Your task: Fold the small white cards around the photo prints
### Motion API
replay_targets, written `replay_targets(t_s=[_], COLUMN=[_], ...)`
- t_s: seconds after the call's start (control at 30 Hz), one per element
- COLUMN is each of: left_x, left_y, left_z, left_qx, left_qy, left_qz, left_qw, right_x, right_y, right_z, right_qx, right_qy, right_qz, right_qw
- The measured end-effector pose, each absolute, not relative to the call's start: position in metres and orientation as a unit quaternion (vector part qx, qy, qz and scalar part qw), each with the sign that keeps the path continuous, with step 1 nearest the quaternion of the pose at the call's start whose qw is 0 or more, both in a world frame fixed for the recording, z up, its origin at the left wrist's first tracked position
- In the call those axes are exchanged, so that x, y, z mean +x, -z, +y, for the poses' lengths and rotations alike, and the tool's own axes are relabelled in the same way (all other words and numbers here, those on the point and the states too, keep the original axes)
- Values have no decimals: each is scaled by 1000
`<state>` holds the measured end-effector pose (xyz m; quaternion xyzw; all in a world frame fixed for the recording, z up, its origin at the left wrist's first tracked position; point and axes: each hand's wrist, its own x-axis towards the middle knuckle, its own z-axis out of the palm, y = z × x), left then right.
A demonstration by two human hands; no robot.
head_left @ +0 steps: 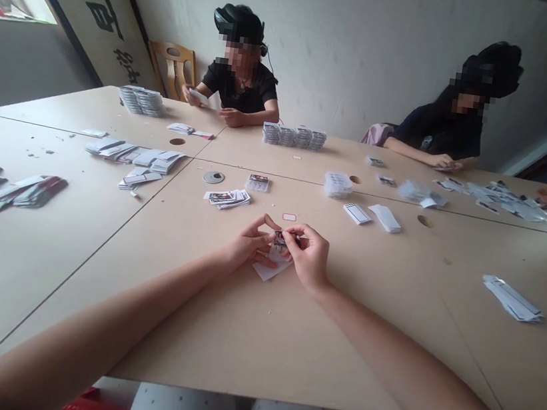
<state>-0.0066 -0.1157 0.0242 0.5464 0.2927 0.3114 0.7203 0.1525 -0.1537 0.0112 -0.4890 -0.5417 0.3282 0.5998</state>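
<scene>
Near the middle of the table, my left hand [248,245] and my right hand [311,256] are close together, both pinching a small dark printed card [280,239]. My left fingers hold its left side, and my right thumb and fingers press on its right side. A white, partly translucent sheet [269,270] hangs or lies just below the card, under my fingers; how it joins the card cannot be made out. Beyond my hands, a fanned pile of printed cards [227,197] lies beside a clear case with a dark label [258,183].
Two people sit across the wooden table [253,357], each holding something. Stacked cases [294,136] stand between them. Paper strips [26,191] lie left; clear cases [338,184], blank labels [385,218] and a strip bundle [513,299] lie right.
</scene>
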Motion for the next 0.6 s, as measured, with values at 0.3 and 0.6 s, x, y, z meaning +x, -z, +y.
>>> replay_targets(t_s=[0.3,0.6], left_x=[-6,-5], left_y=[-24,-26], left_z=[-116,-119], left_qx=[544,547], left_qy=[-316,-321], left_qz=[287,295], left_qw=[723,715], right_x=[153,152], right_y=[-9,-9], right_z=[-152,-153], right_qx=[-485,-490], right_qy=[-326,-330], right_qz=[-543,-538], right_qw=[603,600])
